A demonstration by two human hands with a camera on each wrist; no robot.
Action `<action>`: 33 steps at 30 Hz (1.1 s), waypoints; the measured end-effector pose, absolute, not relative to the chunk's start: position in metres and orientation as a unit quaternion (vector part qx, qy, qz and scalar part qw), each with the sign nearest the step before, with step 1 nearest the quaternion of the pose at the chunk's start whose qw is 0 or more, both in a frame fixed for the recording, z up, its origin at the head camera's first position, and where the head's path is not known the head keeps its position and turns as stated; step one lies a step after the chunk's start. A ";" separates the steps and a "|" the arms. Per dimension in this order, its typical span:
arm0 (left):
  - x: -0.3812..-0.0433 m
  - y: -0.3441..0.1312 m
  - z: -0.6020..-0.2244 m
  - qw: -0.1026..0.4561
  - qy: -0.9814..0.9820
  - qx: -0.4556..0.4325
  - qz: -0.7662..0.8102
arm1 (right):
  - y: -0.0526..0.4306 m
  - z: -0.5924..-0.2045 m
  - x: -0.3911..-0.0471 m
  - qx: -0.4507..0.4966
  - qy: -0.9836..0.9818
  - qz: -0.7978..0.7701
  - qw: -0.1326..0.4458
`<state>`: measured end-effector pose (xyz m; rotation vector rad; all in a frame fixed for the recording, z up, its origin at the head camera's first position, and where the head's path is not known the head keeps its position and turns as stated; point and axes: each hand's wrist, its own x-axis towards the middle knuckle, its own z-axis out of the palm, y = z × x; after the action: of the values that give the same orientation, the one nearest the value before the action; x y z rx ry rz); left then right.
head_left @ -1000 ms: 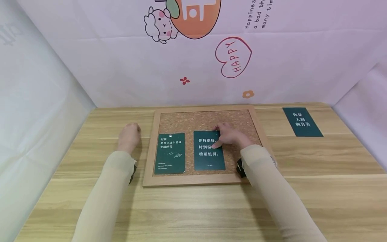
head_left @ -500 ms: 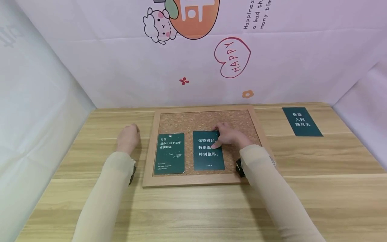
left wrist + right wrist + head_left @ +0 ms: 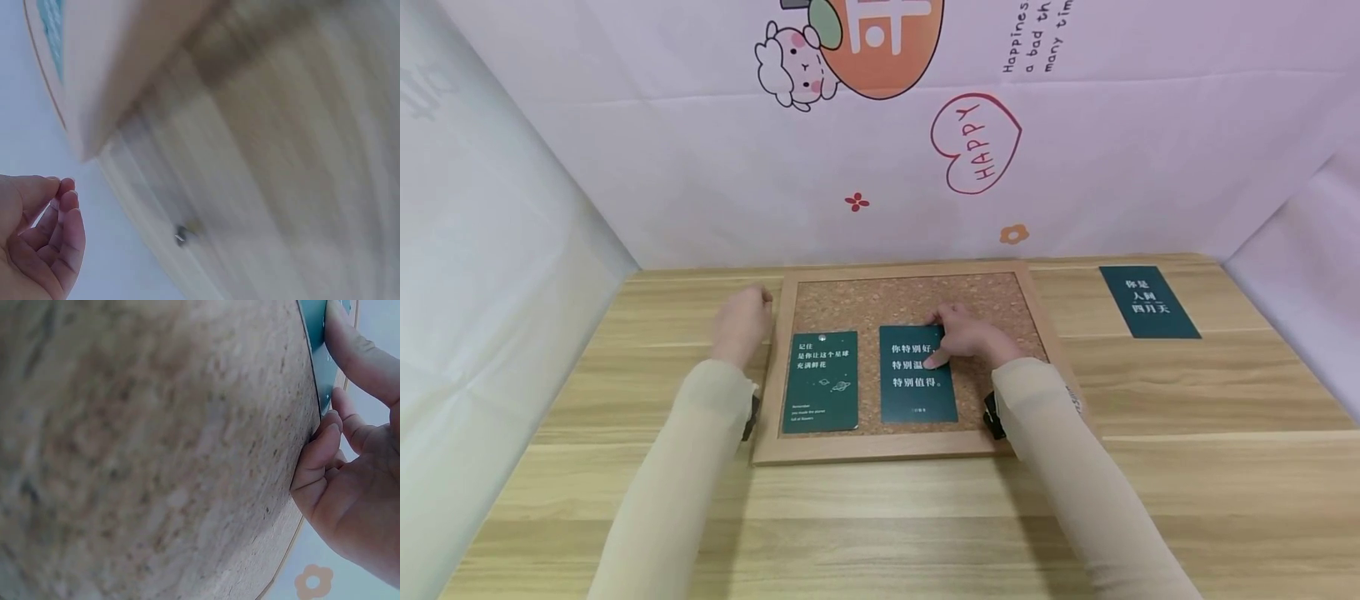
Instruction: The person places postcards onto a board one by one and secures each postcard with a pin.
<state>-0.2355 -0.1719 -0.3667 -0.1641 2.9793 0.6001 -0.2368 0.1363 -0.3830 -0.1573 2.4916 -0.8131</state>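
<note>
A dark green card with white writing (image 3: pixel 917 402) lies flat on the framed corkboard (image 3: pixel 857 301). My right hand (image 3: pixel 972 336) holds the card at its upper right corner. The right wrist view shows the thumb (image 3: pixel 369 365) on the card's face, with other fingers curled on the cork. Left of this card lies another green card (image 3: pixel 822 400), a small shiny pin (image 3: pixel 822 337) at its top. My left hand (image 3: pixel 742 323) is above the board's left edge. Its thumb and fingertips meet; anything between them is too small to tell.
A third green card (image 3: pixel 1150 302) lies on the wooden table (image 3: pixel 880 533) to the right. A small metallic object (image 3: pixel 181 235), blurred, sits on the table beyond the board's corner in the left wrist view. A printed white cloth (image 3: pixel 700 175) hangs behind.
My left hand has moved right and slightly away from me, from the table to the board's left edge. My right hand and the cards stay in place.
</note>
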 end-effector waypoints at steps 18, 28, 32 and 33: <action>-0.236 -0.114 -0.363 0.015 0.971 -0.011 0.239 | 0.137 -0.383 -0.237 -0.060 0.915 -0.303 0.258; -0.235 -0.074 -0.364 0.030 0.957 -0.002 0.288 | 0.138 -0.383 -0.238 -0.063 0.915 -0.305 0.257; -0.235 -0.057 -0.367 0.028 0.952 0.002 0.305 | 0.137 -0.382 -0.238 -0.061 0.915 -0.303 0.258; -0.235 -0.054 -0.367 0.031 0.948 0.001 0.316 | 0.137 -0.382 -0.238 -0.060 0.916 -0.303 0.258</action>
<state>-0.2352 -0.0535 -0.3673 0.0021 2.9227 0.9725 -0.2378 0.1372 -0.3818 -0.1638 2.4834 -0.8206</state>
